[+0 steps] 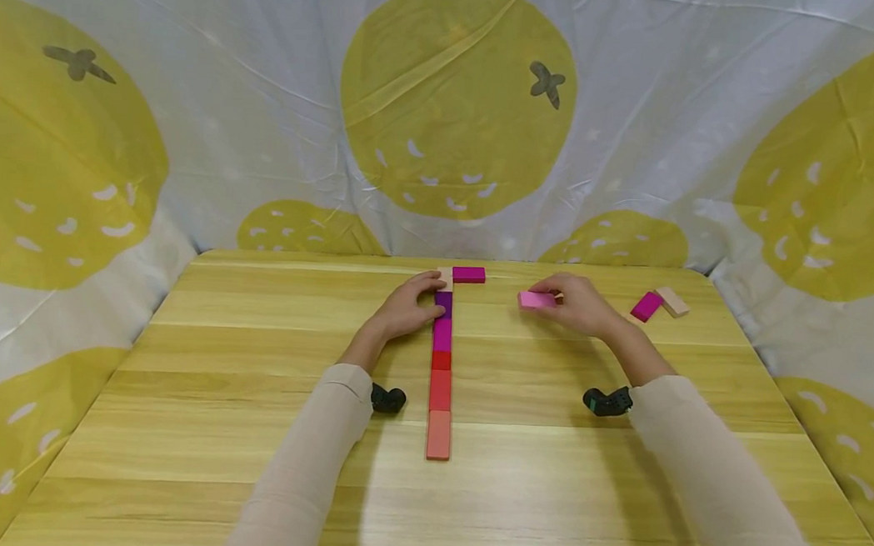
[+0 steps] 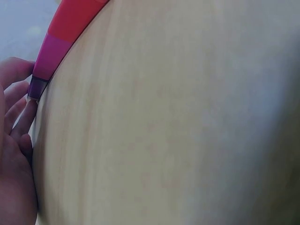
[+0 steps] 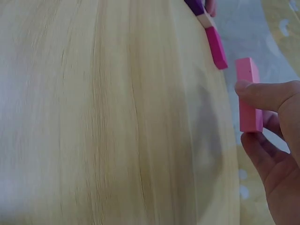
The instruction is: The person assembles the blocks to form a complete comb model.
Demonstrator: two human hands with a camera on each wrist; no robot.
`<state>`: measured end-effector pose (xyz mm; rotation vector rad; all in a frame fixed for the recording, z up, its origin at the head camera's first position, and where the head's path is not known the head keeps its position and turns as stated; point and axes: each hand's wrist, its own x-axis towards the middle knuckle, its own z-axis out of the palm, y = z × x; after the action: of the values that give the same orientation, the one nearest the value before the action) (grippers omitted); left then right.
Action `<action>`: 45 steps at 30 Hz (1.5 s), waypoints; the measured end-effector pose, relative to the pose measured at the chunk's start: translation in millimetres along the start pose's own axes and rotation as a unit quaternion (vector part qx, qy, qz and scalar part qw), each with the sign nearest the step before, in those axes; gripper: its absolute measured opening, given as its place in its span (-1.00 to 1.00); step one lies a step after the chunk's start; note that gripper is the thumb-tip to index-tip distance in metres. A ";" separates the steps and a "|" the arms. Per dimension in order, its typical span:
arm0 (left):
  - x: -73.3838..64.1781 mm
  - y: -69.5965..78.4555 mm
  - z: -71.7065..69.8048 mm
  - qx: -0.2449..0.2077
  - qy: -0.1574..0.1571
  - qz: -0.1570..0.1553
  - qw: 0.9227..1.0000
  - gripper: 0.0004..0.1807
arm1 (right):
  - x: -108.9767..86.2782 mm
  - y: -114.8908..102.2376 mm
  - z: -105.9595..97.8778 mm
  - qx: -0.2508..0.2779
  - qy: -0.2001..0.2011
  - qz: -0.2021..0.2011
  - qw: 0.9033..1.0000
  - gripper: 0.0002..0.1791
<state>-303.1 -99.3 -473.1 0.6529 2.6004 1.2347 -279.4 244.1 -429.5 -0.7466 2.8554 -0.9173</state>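
Observation:
In the head view, a row of coloured wooden blocks runs down the middle of the table: a salmon block (image 1: 438, 436) nearest, then red blocks (image 1: 440, 390), a magenta block (image 1: 442, 335), a purple block (image 1: 443, 305) and a plain wood block (image 1: 446, 278). A second magenta block (image 1: 469, 274) extends rightward from the far end. My left hand (image 1: 408, 306) touches the purple and plain blocks from the left, fingers loosely bent. Right of the row, my right hand (image 1: 578, 305) pinches a light pink block (image 3: 249, 96) between thumb and fingers, above the table.
At the far right lie another magenta block (image 1: 646, 307) and a plain wood block (image 1: 672, 302), with part of a further plain piece beside them. A patterned cloth (image 1: 265, 129) hangs behind the table (image 1: 210, 426). Black wrist devices (image 1: 606, 402) sit at both cuffs.

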 end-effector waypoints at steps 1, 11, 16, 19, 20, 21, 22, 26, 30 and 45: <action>-0.1 0.0 0.1 0.000 0.000 0.001 1.000 -0.41 | 1.7 -1.3 2.2 -0.001 0.000 -0.002 1.000 -0.60; -1.3 2.9 -0.6 -0.003 0.004 0.003 1.000 -0.41 | 19.5 -17.3 24.5 0.000 0.010 -0.013 1.000 -0.61; -0.7 1.7 -0.1 -0.002 0.003 0.002 1.000 -0.42 | 29.9 -24.8 37.5 0.004 0.009 -0.002 1.000 -0.58; -0.1 0.9 0.3 0.000 0.001 0.001 1.000 -0.42 | 34.9 -30.1 44.1 0.008 0.010 0.006 1.000 -0.57; 0.1 0.8 0.4 0.000 0.001 0.001 1.000 -0.42 | 36.5 -31.4 46.5 0.010 0.010 0.010 1.000 -0.58; 0.4 0.4 0.5 0.001 0.001 0.001 1.000 -0.42 | 38.0 -32.5 49.0 0.011 0.011 0.012 1.000 -0.58; 0.6 0.2 0.5 0.002 0.001 0.002 1.000 -0.41 | 39.5 -33.8 51.3 0.011 0.012 0.015 1.000 -0.59; 1.2 -0.3 0.4 0.005 0.002 0.004 1.000 -0.41 | 45.7 -36.1 61.4 0.014 0.021 0.018 1.000 -0.61; 1.4 0.1 0.2 0.008 0.002 0.004 1.000 -0.42 | 50.3 -36.9 69.9 0.010 0.031 0.016 0.999 -0.60; 1.7 0.1 0.7 0.003 0.003 0.000 1.000 -0.43 | 67.9 -48.2 79.1 0.001 0.038 0.031 0.999 -0.62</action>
<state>-304.4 -97.9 -473.4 0.6500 2.6113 1.2306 -303.4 136.3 -461.1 -0.6326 2.9240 -0.9597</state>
